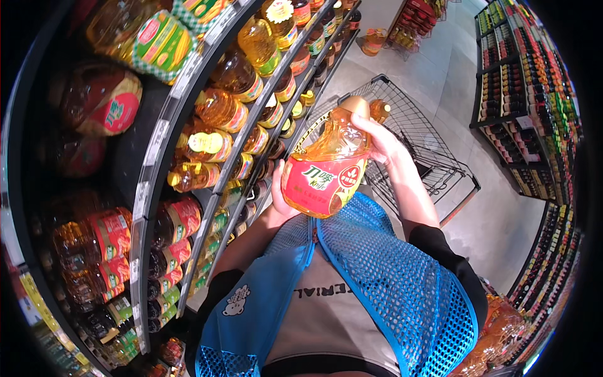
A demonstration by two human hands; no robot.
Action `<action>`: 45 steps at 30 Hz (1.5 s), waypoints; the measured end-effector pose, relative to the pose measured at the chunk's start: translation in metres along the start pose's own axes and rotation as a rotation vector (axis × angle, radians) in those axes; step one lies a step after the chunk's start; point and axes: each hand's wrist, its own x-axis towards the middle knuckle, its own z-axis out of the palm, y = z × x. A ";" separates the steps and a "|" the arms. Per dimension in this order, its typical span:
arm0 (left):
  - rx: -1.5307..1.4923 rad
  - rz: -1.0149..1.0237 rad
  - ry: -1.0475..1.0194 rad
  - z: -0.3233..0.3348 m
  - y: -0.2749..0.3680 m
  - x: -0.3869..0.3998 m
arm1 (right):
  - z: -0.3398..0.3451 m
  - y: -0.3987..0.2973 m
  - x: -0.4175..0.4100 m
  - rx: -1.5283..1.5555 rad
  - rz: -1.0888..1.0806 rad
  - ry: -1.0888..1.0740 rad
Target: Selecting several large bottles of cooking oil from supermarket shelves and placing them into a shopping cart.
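Note:
Both my hands hold a large clear plastic bottle of golden cooking oil [330, 155] in front of my chest. It has a red Knife-brand label that faces up toward me, and its cap end tilts away. My right hand [380, 137] grips the bottle near its neck. Lower down, my left hand [281, 197] supports the side near the base; part of that hand is hidden behind the bottle. Just beyond is a wire shopping cart [424, 155], with another oil bottle [378, 111] showing at its near-left part, partly covered by the held bottle.
A tall shelf [155, 141] on the left holds rows of oil bottles, with a price rail along each edge. At the right stand shelves of dark bottles [511, 94]. A large oil bottle [374, 41] stands on the grey floor beside a red-packed rack [417, 21].

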 end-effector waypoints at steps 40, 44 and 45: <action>1.501 -0.438 1.139 -0.256 -0.045 -0.101 | -0.410 0.132 0.078 -0.938 0.388 1.481; 1.448 -0.455 1.214 -0.247 -0.055 -0.104 | -0.451 0.188 0.093 -0.603 0.252 1.574; 1.426 -0.437 1.267 -0.235 -0.057 -0.114 | -0.445 0.198 0.112 -0.630 0.264 1.526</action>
